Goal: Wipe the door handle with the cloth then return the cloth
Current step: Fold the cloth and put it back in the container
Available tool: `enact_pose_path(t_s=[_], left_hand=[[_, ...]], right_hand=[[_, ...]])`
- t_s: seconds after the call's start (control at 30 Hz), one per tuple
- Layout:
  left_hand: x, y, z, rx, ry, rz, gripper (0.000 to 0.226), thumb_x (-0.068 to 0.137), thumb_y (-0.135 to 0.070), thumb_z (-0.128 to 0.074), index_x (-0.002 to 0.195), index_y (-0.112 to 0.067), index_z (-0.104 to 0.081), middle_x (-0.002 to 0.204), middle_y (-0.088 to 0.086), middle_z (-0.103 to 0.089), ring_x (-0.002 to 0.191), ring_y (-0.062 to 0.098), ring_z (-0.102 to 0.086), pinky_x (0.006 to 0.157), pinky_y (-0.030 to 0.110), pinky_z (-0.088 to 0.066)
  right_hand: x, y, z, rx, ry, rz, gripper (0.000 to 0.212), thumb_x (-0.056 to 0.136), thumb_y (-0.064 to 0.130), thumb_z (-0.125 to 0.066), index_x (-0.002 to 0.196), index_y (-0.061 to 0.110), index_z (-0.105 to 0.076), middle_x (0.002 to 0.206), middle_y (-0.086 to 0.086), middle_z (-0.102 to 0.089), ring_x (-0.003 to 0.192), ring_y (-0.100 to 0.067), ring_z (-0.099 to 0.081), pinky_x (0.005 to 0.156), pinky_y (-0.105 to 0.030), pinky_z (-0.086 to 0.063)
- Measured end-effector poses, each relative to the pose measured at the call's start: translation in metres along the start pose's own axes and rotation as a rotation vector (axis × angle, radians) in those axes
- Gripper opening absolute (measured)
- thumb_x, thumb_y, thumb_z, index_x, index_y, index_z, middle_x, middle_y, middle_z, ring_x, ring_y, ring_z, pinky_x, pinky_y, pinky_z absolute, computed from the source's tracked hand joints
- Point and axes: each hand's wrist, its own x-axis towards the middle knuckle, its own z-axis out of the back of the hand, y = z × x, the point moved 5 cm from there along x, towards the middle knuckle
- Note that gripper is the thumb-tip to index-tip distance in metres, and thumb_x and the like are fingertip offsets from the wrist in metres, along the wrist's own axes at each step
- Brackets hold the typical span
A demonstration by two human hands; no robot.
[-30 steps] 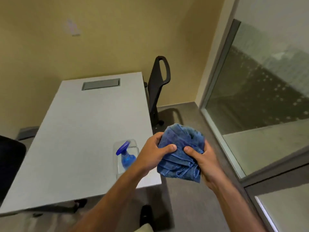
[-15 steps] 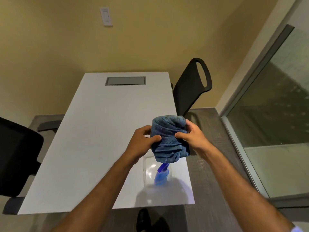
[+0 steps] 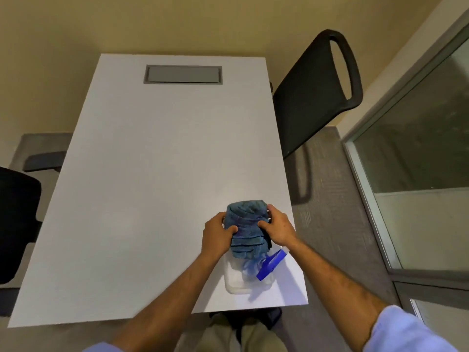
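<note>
A folded blue cloth (image 3: 247, 228) is held between both hands low over the near right corner of the white table (image 3: 152, 186). My left hand (image 3: 218, 236) grips its left side with the thumb on top. My right hand (image 3: 278, 231) grips its right side. Just under the cloth sits a clear plastic tray (image 3: 234, 282), with a spray bottle with a blue trigger head (image 3: 270, 265) lying in it. The cloth's lower edge overlaps the tray's far end. No door handle is in view.
A black chair (image 3: 317, 97) stands at the table's right side and another dark chair (image 3: 15, 224) at the left. A glass partition with a metal frame (image 3: 368, 189) runs along the right. A grey cable hatch (image 3: 182, 74) is set in the table's far end.
The view has swung left from the glass partition to the table. Both hands have carried the cloth down and over the tray with the spray bottle.
</note>
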Motion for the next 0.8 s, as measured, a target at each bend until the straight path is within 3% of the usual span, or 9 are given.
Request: enact_pose_path(t_s=[0.1, 0.17, 0.27, 0.33, 0.43, 0.53, 0.6, 0.8], left_hand=[[0.003, 0.012, -0.016, 0.037, -0.004, -0.015, 0.041, 0.096, -0.021, -0.069, 0.131, -0.019, -0.047, 0.11, 0.001, -0.068, 0.084, 0.014, -0.064, 0.073, 0.02, -0.051], [0.002, 0.017, -0.027, 0.072, 0.005, -0.012, 0.034, 0.098, -0.021, -0.065, 0.122, -0.022, -0.041, 0.108, 0.002, -0.067, 0.077, 0.01, -0.063, 0.066, 0.013, -0.047], [0.0, 0.026, -0.041, 0.17, 0.053, -0.013, 0.024, 0.101, -0.014, -0.059, 0.124, -0.015, -0.052, 0.116, 0.006, -0.07, 0.088, 0.016, -0.065, 0.078, 0.023, -0.051], [-0.002, 0.032, -0.048, 0.231, 0.091, -0.024, 0.024, 0.103, -0.013, -0.054, 0.127, -0.013, -0.056, 0.12, 0.008, -0.072, 0.097, 0.021, -0.068, 0.084, 0.027, -0.053], [-0.001, 0.036, -0.053, 0.365, 0.117, -0.042, 0.02, 0.104, -0.016, -0.047, 0.12, -0.012, -0.059, 0.114, 0.01, -0.074, 0.091, 0.022, -0.067, 0.079, 0.028, -0.052], [0.002, 0.035, -0.061, 0.557, 0.175, -0.079, 0.025, 0.107, -0.03, -0.05, 0.12, -0.014, -0.064, 0.114, 0.008, -0.074, 0.096, 0.024, -0.072, 0.086, 0.032, -0.057], [0.003, 0.035, -0.067, 0.698, 0.229, -0.125, 0.028, 0.105, -0.033, -0.054, 0.122, -0.014, -0.065, 0.115, 0.008, -0.075, 0.098, 0.025, -0.073, 0.088, 0.033, -0.058], [0.012, 0.041, -0.076, 0.847, 0.256, -0.167, 0.033, 0.102, -0.037, -0.06, 0.125, -0.014, -0.067, 0.116, 0.008, -0.075, 0.097, 0.026, -0.074, 0.088, 0.035, -0.06]], right_hand=[[-0.001, -0.012, -0.008, -0.004, 0.018, 0.029, 0.074, 0.101, 0.028, -0.062, 0.161, 0.024, -0.018, 0.127, 0.004, -0.055, 0.106, -0.018, -0.064, 0.095, -0.038, -0.054], [-0.003, -0.018, -0.009, -0.034, 0.002, 0.097, 0.064, 0.101, 0.031, -0.062, 0.155, 0.023, -0.027, 0.127, 0.007, -0.052, 0.102, -0.012, -0.061, 0.094, -0.033, -0.054], [-0.006, -0.028, -0.018, -0.33, 0.073, 0.234, 0.036, 0.102, 0.021, -0.06, 0.136, 0.015, -0.05, 0.132, -0.008, -0.057, 0.107, -0.019, -0.063, 0.096, -0.036, -0.058], [-0.006, -0.029, -0.025, -0.525, 0.135, 0.289, 0.029, 0.105, 0.026, -0.055, 0.132, 0.014, -0.057, 0.13, -0.01, -0.061, 0.106, -0.023, -0.066, 0.096, -0.037, -0.059], [-0.003, -0.029, -0.037, -0.689, 0.208, 0.368, 0.035, 0.106, 0.041, -0.044, 0.132, 0.022, -0.057, 0.126, -0.007, -0.067, 0.108, -0.024, -0.066, 0.097, -0.042, -0.056], [-0.002, -0.034, -0.048, -0.91, 0.196, 0.419, 0.035, 0.095, 0.029, -0.068, 0.128, 0.017, -0.065, 0.124, -0.013, -0.069, 0.11, -0.033, -0.059, 0.087, -0.043, -0.049], [-0.002, -0.039, -0.052, -1.023, 0.196, 0.436, 0.042, 0.088, 0.032, -0.077, 0.127, 0.018, -0.067, 0.121, -0.01, -0.073, 0.11, -0.033, -0.059, 0.087, -0.043, -0.047], [0.011, -0.047, -0.059, -1.061, 0.148, 0.455, 0.048, 0.093, 0.037, -0.07, 0.137, 0.02, -0.06, 0.126, -0.009, -0.069, 0.117, -0.033, -0.053, 0.092, -0.042, -0.041]])
